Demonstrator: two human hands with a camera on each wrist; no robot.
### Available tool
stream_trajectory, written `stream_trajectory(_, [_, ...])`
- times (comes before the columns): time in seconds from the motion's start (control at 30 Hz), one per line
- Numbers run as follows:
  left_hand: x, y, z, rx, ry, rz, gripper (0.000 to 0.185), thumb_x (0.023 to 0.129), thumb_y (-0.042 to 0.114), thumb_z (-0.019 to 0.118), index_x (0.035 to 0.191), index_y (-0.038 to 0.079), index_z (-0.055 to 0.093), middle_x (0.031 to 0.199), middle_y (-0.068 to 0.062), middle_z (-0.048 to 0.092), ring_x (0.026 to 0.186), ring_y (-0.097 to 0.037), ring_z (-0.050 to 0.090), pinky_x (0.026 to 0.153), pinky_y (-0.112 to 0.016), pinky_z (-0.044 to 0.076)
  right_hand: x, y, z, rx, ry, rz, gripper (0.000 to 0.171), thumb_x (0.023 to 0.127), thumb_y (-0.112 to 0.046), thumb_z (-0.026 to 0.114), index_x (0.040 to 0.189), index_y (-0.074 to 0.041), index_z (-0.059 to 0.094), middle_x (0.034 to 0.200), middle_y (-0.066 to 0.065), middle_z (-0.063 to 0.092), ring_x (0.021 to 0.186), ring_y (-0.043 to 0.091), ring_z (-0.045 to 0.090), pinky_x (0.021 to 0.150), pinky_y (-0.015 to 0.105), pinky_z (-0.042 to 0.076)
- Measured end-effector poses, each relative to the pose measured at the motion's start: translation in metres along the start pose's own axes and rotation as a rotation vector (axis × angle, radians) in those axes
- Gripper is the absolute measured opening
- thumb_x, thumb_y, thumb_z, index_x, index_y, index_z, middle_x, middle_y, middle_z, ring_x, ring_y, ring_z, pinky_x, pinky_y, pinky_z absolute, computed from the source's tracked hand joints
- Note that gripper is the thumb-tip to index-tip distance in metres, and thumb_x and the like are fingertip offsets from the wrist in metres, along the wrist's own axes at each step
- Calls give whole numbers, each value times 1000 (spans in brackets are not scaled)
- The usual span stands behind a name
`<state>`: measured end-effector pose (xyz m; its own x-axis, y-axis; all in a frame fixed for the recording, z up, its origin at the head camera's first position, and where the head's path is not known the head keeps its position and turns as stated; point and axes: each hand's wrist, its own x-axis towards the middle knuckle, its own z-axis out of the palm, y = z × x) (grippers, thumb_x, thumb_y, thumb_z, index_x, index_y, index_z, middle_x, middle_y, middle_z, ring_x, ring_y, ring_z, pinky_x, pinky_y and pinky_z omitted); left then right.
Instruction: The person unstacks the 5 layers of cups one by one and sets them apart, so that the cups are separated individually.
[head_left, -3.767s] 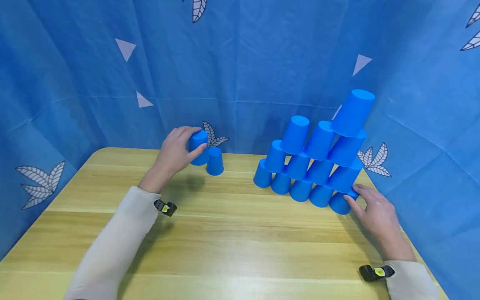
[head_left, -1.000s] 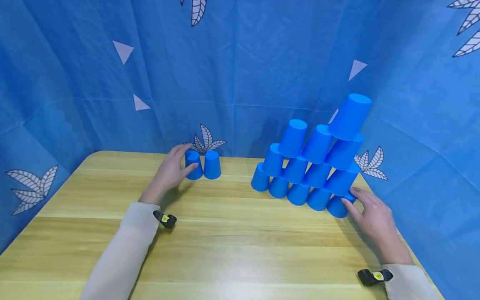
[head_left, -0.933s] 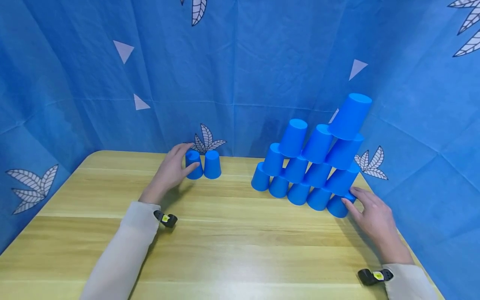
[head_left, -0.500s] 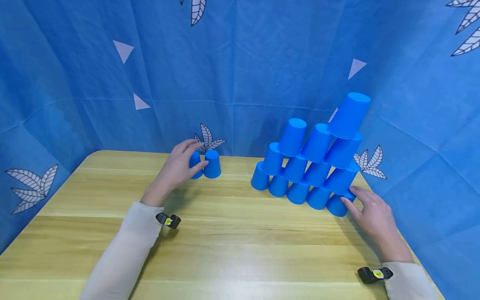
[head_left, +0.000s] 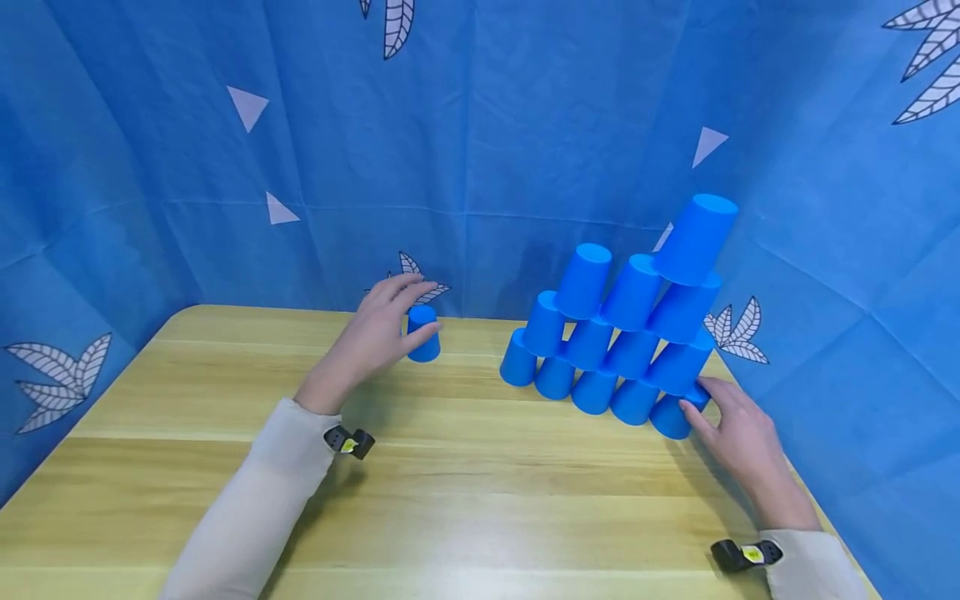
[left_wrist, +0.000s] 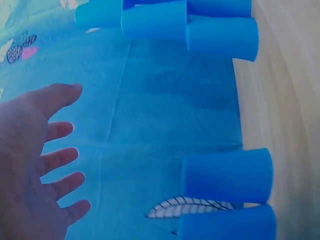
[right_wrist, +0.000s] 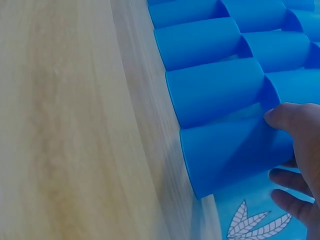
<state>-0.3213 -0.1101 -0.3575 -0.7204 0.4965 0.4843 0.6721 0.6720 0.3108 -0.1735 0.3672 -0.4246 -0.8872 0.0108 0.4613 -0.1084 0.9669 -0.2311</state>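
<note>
My left hand (head_left: 378, 333) hovers spread and empty beside two loose cups (head_left: 423, 333) just past my fingertips. My right hand (head_left: 731, 425) steadies the pyramid's end cup (head_left: 670, 415) with relaxed fingers. Next, I judge: grasp one cup gently.

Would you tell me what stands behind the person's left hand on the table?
An upturned blue cup shows beside the left hand. The left wrist view shows a second cup next to it, hidden in the head view by the hand.
</note>
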Motion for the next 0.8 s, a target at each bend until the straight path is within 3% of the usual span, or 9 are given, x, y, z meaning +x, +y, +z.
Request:
stream_trajectory(0.43, [40, 53, -16, 1, -85, 137, 65, 93, 50, 62, 145, 14, 47, 146, -8, 44, 136, -29, 37, 111, -50, 29, 2, 1, -2, 11, -48, 30, 54, 94, -29, 68, 131, 7, 52, 124, 31, 55, 113, 51, 51, 88, 68, 41])
stream_trajectory(0.8, [88, 107, -36, -32, -252, 145, 61, 96, 49, 57, 146, 16, 47, 146, -5, 47, 136, -25, 39, 109, -47, 35, 4, 6, -2, 28, -48, 19, 54, 93, -30, 68, 129, 8, 54, 123, 31, 57, 112, 52, 52, 88, 68, 41])
